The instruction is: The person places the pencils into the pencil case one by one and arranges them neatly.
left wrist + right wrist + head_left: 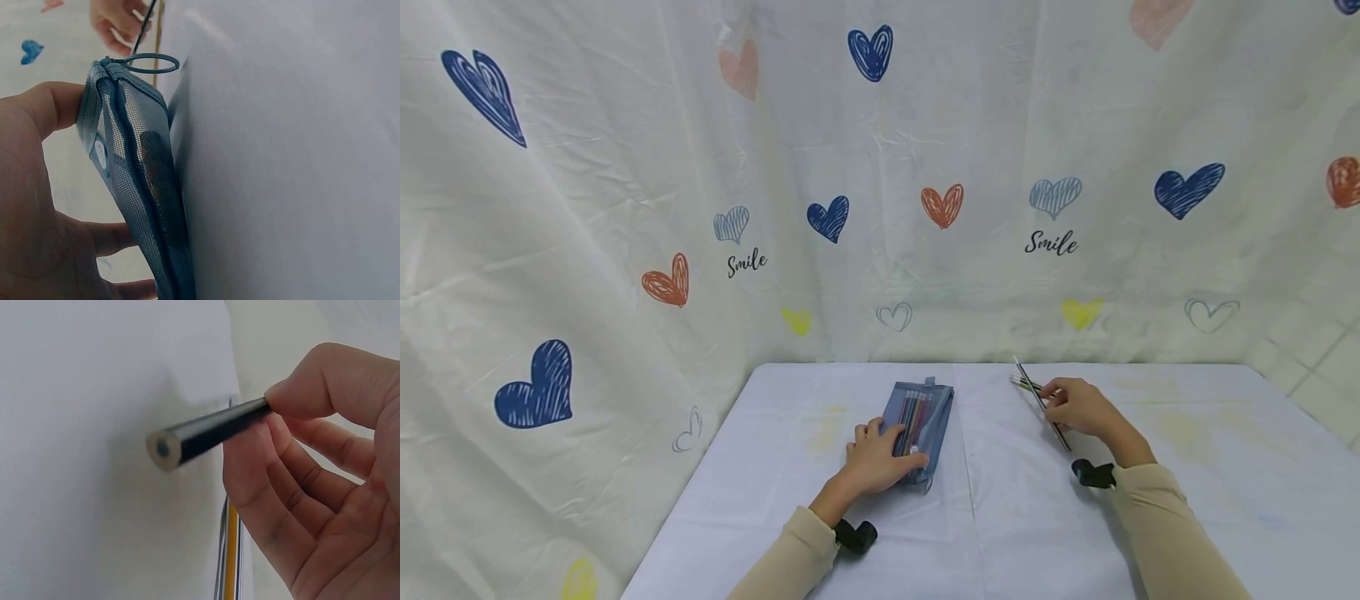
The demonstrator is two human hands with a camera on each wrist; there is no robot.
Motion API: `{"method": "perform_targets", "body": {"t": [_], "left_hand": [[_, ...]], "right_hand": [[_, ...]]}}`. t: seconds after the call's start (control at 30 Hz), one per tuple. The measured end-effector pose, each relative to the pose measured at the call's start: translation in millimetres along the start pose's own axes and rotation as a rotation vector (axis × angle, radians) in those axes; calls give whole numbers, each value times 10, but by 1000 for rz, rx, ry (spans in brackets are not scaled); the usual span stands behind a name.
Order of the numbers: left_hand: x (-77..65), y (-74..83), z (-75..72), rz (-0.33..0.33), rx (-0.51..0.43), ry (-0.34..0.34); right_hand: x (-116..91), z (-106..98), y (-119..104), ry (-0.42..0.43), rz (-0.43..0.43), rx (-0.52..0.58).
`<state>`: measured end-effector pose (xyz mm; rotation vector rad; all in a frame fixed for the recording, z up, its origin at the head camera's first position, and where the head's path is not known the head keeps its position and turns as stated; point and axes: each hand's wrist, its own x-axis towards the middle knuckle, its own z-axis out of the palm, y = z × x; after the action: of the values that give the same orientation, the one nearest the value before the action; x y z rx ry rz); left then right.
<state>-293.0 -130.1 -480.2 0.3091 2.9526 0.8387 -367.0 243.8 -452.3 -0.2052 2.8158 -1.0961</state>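
Note:
A blue mesh pencil case (938, 429) lies flat on the table, with several pencils showing through its upper face. My left hand (874, 458) rests over its near left part, thumb and fingers spread on the top. In the left wrist view, the case's zipper (128, 144) runs along the side and ends in a loop pull (153, 56). To the right, my right hand (1078, 407) pinches a dark pencil (212, 433) between thumb and fingers, its flat end towards the right wrist camera. Beneath it lie other pencils (231, 556), one of them yellow.
A white cloth covers the table (1000, 533). Behind and to the left hangs a pale curtain (970, 108) printed with hearts. Black wrist cameras (859, 537) sit at both cuffs, close above the cloth.

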Motion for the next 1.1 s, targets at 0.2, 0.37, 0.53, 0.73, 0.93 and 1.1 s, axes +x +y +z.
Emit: {"method": "perform_targets", "body": {"t": [0.2,0.37,0.53,0.73,0.93,1.1], "left_hand": [[-5,3,-1,-1,-1,-2],[2,0,2,-4,2,-2],[0,1,-2,-7,-4,-5],[-14,9,-11,-10,-14,-8],[-24,19,-17,-2,-13,-6],[-13,6,-15,1,-16,-2]], "right_hand": [[-45,20,-112,-35,16,112],[-44,52,-165,-75,18,180],[-29,90,-195,-111,5,223],[-39,139,-254,-171,-7,256],[-45,256,-349,-229,-14,299],[-50,428,-455,-287,-30,294]]}}
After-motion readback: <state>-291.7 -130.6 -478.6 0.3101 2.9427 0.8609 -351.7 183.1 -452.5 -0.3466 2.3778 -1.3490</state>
